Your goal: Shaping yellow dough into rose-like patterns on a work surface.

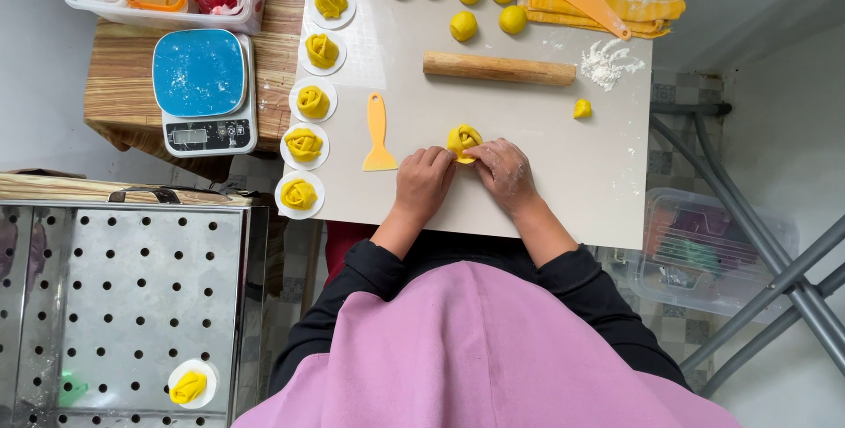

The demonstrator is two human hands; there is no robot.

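A yellow dough rose [463, 139] is pinched between the fingers of both hands, left [422, 182] and right [503, 173], on the counter [563, 182], steadied from both sides for shaping.

Board layout, seen from above
Rolling pin [498, 68] lay beyond dough flower [463, 140]; scraper [378, 135] to its left; scale [204, 91] farther left.

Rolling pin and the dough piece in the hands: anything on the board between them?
No. In the head view the board is bare between the rolling pin and the dough piece, which both hands pinch: left hand, right hand.
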